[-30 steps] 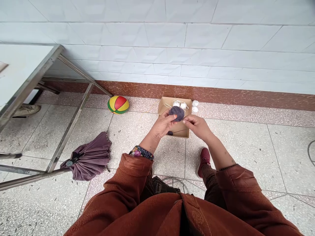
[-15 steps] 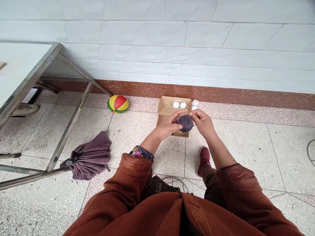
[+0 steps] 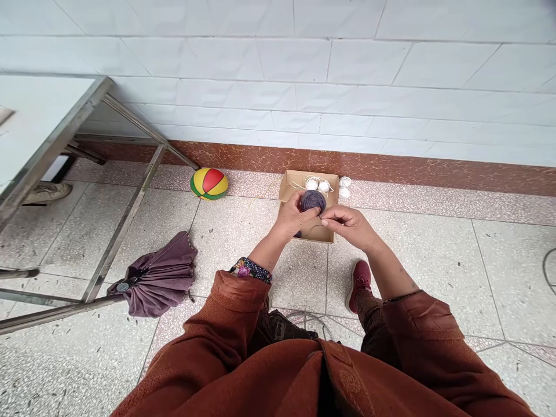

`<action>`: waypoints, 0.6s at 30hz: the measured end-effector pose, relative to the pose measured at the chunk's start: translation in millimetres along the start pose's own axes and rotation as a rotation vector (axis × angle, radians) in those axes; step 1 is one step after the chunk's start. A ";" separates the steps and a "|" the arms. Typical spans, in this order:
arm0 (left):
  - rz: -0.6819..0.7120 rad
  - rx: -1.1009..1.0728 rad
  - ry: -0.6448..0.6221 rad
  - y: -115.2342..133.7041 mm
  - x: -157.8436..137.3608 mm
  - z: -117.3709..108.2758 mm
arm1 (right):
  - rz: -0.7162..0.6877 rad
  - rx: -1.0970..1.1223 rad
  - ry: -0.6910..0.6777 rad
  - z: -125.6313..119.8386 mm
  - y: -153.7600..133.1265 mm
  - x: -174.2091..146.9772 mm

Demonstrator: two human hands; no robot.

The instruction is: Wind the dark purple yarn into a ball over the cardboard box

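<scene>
A ball of dark purple-grey yarn [image 3: 313, 200] is in my left hand [image 3: 292, 220], whose fingers wrap round its lower left side. At the ball's lower right, my right hand [image 3: 351, 227] pinches a strand of the same yarn [image 3: 320, 217] between thumb and forefinger. Both hands are above a shallow cardboard box [image 3: 288, 180] on the floor. Two white yarn balls [image 3: 311, 183] with loose ends lie at the box's far side. Part of another dark piece [image 3: 298, 234] shows under my left hand, mostly hidden.
More white yarn balls [image 3: 344, 187] sit just right of the box. A colourful ball [image 3: 209, 184] rests near the wall. To the left, a folded purple umbrella [image 3: 160, 278] leans by a metal-framed table [image 3: 104, 92]. Another person's shoe [image 3: 47, 193] shows beneath the table.
The yarn ball has moved left and slightly up and has been turned in my left hand. My right hand has moved from its upper right side to its lower right.
</scene>
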State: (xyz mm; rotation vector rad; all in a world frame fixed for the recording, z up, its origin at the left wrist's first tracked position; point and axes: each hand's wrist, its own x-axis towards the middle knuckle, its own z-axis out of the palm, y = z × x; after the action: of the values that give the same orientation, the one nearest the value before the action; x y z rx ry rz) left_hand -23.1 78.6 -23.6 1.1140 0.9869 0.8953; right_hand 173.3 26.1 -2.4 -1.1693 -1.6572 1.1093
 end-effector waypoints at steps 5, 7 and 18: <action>-0.030 0.141 -0.219 0.1 -2.5 -2.4 | 0.018 0.041 0.223 -3.7 1.3 2.3; -0.064 0.072 -0.383 1.7 -6.1 -1.8 | 0.035 -0.003 0.287 -4.5 4.5 4.0; -0.111 -0.365 -0.237 9.1 -9.1 0.3 | 0.160 -0.156 0.211 -0.3 17.7 5.3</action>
State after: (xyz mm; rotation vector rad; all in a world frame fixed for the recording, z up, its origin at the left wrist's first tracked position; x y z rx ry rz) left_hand -26.4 71.9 -13.1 0.8240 0.6515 0.7946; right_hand 176.7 34.5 -18.5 -1.4873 -1.5287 0.9291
